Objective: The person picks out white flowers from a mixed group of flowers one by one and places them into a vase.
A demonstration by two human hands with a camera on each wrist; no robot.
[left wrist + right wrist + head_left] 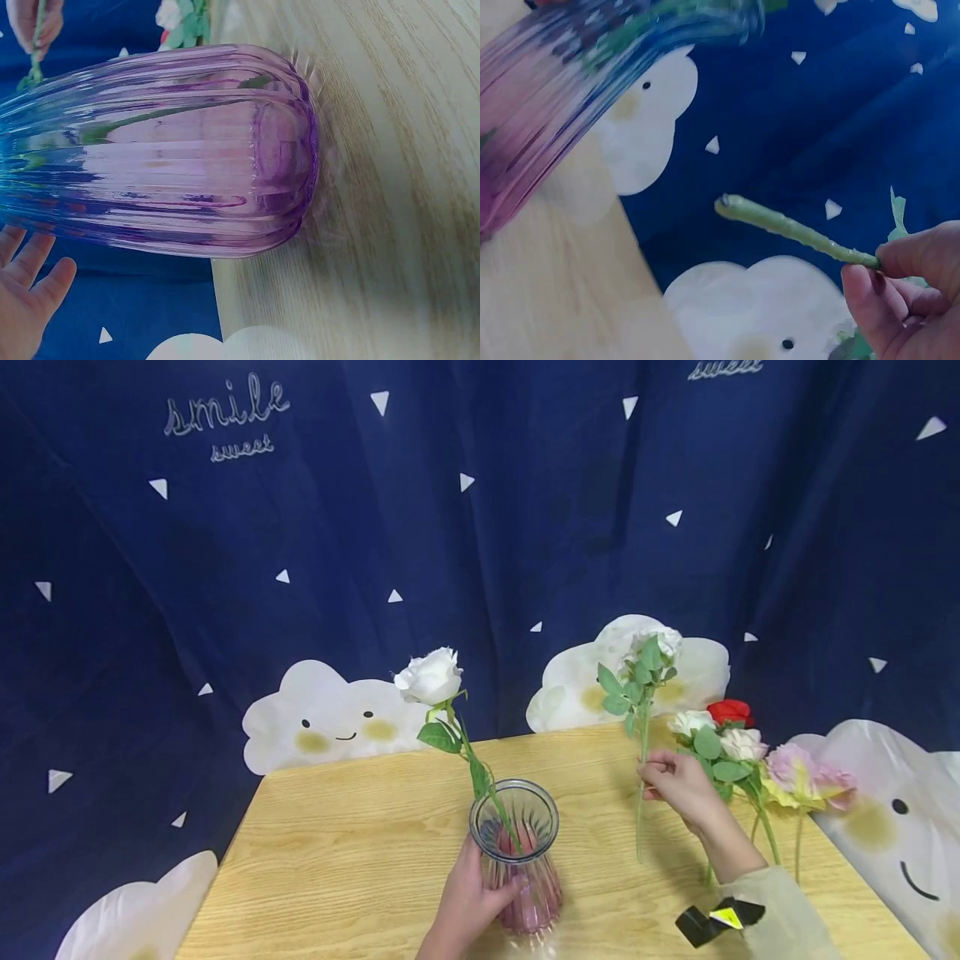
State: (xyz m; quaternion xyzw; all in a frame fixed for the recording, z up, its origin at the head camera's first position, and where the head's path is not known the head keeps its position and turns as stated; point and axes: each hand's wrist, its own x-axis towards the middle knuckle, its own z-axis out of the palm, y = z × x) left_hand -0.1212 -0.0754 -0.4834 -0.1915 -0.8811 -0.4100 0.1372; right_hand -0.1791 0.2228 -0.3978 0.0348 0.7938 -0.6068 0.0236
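A ribbed glass vase [528, 893], bluish at the rim and pink-purple below, stands on the wooden table. My left hand [472, 893] holds its left side, the thumb across the front; its fingers [34, 259] show beside the glass in the left wrist view. One white rose [430, 677] leans left out of the vase, its green stem visible through the glass. To the right, my right hand [678, 785] pinches the stem of a second white flower [660, 643] between thumb and fingers. That stem's bare lower end [780, 223] points toward the vase in the right wrist view.
Several more flowers lie at the table's right side: a red rose [729, 712], pale roses [742, 744] and a pink-yellow bloom [798, 772]. Behind the wooden table [337, 852] hangs a dark blue curtain [480, 552] with white triangles and smiling clouds.
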